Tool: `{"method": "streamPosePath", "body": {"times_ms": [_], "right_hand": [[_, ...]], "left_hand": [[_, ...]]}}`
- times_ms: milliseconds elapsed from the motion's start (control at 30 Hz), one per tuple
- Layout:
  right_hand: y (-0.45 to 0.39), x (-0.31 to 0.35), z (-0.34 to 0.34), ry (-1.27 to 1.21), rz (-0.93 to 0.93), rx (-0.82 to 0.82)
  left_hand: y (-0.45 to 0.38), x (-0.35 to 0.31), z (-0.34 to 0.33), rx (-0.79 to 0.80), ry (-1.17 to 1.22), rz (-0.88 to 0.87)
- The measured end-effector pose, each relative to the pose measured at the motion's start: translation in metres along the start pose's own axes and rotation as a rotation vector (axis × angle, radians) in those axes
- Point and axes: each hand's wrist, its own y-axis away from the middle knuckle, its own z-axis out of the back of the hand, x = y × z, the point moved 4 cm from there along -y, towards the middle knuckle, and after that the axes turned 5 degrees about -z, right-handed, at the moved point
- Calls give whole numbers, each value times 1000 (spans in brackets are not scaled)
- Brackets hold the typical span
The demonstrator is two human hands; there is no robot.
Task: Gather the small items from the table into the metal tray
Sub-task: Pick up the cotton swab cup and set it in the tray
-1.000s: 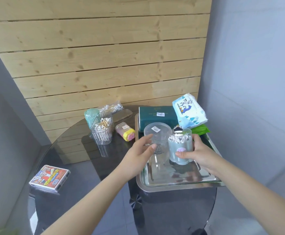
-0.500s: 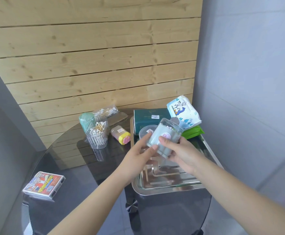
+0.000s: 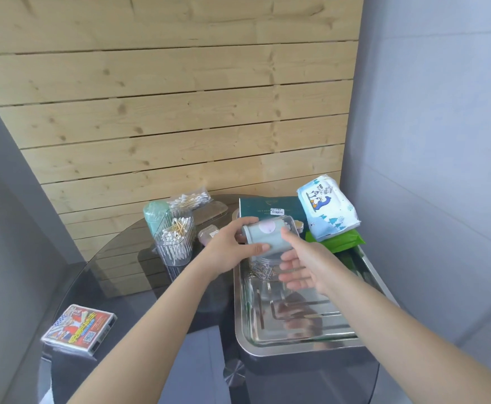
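My left hand [image 3: 232,247] grips a grey-blue swab jar [image 3: 267,239], held on its side above the far left part of the metal tray [image 3: 296,342]. My right hand [image 3: 302,265] is just beside the jar with its fingers spread, holding nothing. Under the hands a clear jar of paper clips [image 3: 263,268] stands in the tray. A dark green box [image 3: 270,208], a penguin wipes pack [image 3: 327,211] and a green packet [image 3: 337,242] fill the tray's far end.
On the round dark glass table [image 3: 116,287] stand a clear holder of cotton swabs [image 3: 175,239], a mint green container [image 3: 153,215], a bag of swabs [image 3: 190,199], a small pink box [image 3: 209,233] and a card box [image 3: 79,328] at the front left. Walls close in behind and to the right.
The swab jar was lifted from the tray by my right hand, tipped sideways and passed into my left hand. My right hand has let go and opened.
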Motion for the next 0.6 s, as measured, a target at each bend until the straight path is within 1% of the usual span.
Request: {"method": "streamPosePath", "body": {"times_ms": [100, 167, 233, 333, 467, 533, 600], "right_hand": [[-4, 0, 9, 80, 73, -111], [-6, 3, 14, 176, 153, -207], [-5, 6, 17, 207, 221, -269], [-5, 7, 17, 255, 281, -305], [-1, 7, 13, 389, 389, -403], [5, 9, 5, 428, 472, -382], [11, 10, -7, 448, 522, -314]], "left_hand": [[-9, 2, 2, 65, -6, 24], [-12, 4, 3, 62, -18, 34], [-12, 5, 0, 14, -35, 30], [-7, 4, -6, -76, -39, -10], [2, 8, -5, -190, -21, -31], [7, 13, 3, -251, -9, -23], [13, 18, 15, -327, -44, -12]]}}
